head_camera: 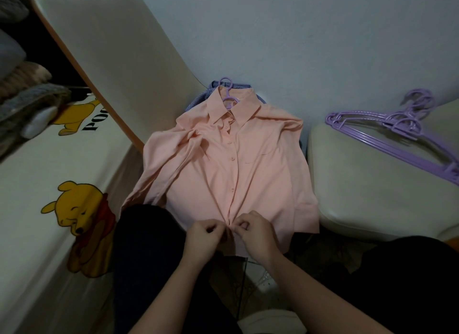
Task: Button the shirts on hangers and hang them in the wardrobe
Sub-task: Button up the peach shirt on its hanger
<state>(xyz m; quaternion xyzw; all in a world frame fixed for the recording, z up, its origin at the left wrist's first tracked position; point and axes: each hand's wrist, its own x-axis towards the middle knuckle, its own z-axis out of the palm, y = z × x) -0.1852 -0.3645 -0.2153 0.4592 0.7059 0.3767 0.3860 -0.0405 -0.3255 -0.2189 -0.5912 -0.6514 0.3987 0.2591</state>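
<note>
At the lower middle of the view, a pink shirt (248,164) lies spread front-up before the person, its collar toward the wall (298,35) and its hem at the hands. Its front lies closed from the collar down to the hands, with a row of small buttons along it. The left hand (202,236) and right hand (255,231) meet at the front opening just above the hem. Both sets of fingers (211,225) are curled tight, each pinching one edge of the cloth, knuckles nearly touching.

A purple hanger (229,101) sits inside the collar, its hook sticking out. Under the pink shirt a blue checked shirt (198,100) peeks out at the collar end, with a second purple hook (224,81) above it.

To the right, a pale cushion (360,197) carries a heap of spare hangers (397,127), also purple. To the left is a bed (37,164) with a yellow cartoon bear printed on its sheet. Beyond it, a cream door (111,47) with an orange edge stands open, and folded clothes (19,85) are stacked in the dark space behind.
</note>
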